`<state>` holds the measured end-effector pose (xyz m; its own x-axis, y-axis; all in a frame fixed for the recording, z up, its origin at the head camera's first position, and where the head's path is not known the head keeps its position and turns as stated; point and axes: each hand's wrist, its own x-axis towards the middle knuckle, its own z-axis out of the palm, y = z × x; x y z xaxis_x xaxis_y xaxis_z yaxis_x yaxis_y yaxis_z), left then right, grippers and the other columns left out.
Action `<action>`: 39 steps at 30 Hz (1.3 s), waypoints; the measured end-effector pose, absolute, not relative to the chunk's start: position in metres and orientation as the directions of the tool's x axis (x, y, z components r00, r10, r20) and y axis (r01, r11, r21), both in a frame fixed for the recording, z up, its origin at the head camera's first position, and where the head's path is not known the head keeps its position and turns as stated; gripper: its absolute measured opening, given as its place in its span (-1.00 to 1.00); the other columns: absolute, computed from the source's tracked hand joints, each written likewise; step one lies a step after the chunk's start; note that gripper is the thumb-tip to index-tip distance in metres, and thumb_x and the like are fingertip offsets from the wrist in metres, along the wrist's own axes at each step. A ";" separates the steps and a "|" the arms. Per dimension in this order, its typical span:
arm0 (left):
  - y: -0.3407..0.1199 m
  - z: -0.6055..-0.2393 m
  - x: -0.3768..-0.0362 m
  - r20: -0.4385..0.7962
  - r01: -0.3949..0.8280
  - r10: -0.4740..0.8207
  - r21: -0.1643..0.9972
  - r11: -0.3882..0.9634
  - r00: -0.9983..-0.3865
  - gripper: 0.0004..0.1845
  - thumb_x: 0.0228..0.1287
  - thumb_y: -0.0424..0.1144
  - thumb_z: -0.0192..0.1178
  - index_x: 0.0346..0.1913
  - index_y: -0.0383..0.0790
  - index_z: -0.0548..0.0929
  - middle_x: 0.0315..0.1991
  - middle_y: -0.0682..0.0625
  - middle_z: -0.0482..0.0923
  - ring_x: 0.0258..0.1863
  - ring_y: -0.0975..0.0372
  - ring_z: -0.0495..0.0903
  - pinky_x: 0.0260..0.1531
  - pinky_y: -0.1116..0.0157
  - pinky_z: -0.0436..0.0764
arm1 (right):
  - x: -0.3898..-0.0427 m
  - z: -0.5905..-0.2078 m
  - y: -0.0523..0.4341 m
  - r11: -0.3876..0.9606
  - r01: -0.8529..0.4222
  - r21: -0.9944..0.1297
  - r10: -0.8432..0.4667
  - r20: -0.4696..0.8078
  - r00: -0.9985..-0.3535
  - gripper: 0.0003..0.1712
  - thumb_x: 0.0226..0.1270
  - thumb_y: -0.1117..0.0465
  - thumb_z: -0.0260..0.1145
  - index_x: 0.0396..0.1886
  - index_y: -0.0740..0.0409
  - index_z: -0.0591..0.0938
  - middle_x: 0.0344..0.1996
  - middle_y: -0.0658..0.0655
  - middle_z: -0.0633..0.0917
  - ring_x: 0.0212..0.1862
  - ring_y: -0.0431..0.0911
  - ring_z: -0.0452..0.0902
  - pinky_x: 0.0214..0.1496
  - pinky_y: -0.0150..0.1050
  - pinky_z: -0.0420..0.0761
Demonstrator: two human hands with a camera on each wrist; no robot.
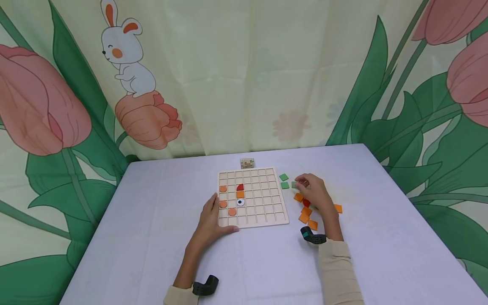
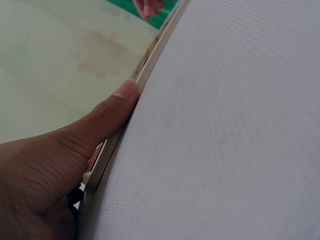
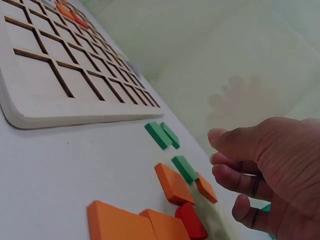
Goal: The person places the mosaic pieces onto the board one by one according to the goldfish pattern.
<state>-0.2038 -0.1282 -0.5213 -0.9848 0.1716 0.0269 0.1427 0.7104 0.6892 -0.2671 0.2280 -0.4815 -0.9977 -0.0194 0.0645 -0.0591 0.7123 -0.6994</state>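
A pale wooden grid board (image 1: 263, 207) lies on the table. At its near-left corner is my left hand (image 1: 209, 220), with the thumb along the front edge and the fingers against the left side. In the left wrist view the thumb (image 2: 110, 115) lies straight on the board's edge; the other fingers are mostly hidden. My right hand (image 1: 314, 190) hovers to the right of the board, fingers loosely bent. A green tile (image 1: 294, 184) is near its fingertips. In the right wrist view, the thumb and fingers (image 3: 235, 142) show no piece between their tips, and a green tile (image 3: 185, 169) lies apart from them.
On the board sit coral discs (image 1: 232, 212), a red piece (image 1: 240, 187), an orange square (image 1: 240, 194) and a white disc with a dark centre (image 1: 240, 202). Several orange tiles (image 1: 303, 217) and a red piece (image 1: 306, 202) lie beside it. A small patterned block (image 1: 247, 163) stands behind.
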 end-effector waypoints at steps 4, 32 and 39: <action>-0.129 -0.521 -0.203 0.028 0.146 0.175 0.689 0.709 -0.984 0.44 -0.26 0.23 0.61 0.60 -0.26 -0.06 0.61 -0.17 -0.11 0.57 -0.08 -0.05 0.48 -0.11 0.17 | -0.263 -0.481 0.242 0.718 -0.016 -0.695 -0.013 0.009 -1.000 -0.70 0.47 0.15 0.25 0.07 0.22 0.62 -0.11 0.22 0.64 -0.06 0.06 0.50 -0.01 -0.16 0.62; -0.127 -0.519 -0.203 0.030 0.143 0.171 0.693 0.707 -0.985 0.42 -0.25 0.22 0.60 0.59 -0.25 -0.04 0.61 -0.15 -0.10 0.57 -0.07 -0.05 0.47 -0.11 0.19 | -0.254 -0.478 0.270 0.776 0.037 -0.629 -0.125 -0.211 -0.970 -0.77 0.34 0.15 0.38 -0.12 0.19 0.66 -0.14 0.21 0.65 -0.02 0.08 0.41 0.01 -0.08 0.62; -0.128 -0.520 -0.203 0.032 0.146 0.171 0.686 0.713 -0.985 0.42 -0.24 0.22 0.60 0.59 -0.28 -0.03 0.61 -0.17 -0.10 0.57 -0.09 -0.05 0.46 -0.11 0.20 | -0.256 -0.483 0.270 0.762 0.040 -0.647 -0.100 -0.178 -0.979 -0.68 0.36 0.11 0.37 0.00 0.20 0.64 -0.08 0.23 0.65 -0.02 0.07 0.48 0.06 -0.07 0.66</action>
<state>-0.2032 -0.1277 -0.5197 -0.9848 0.1709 0.0318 0.1459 0.7130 0.6858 -0.2562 0.2696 -0.4832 -0.9788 -0.1002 -0.1784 0.0399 0.7619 -0.6465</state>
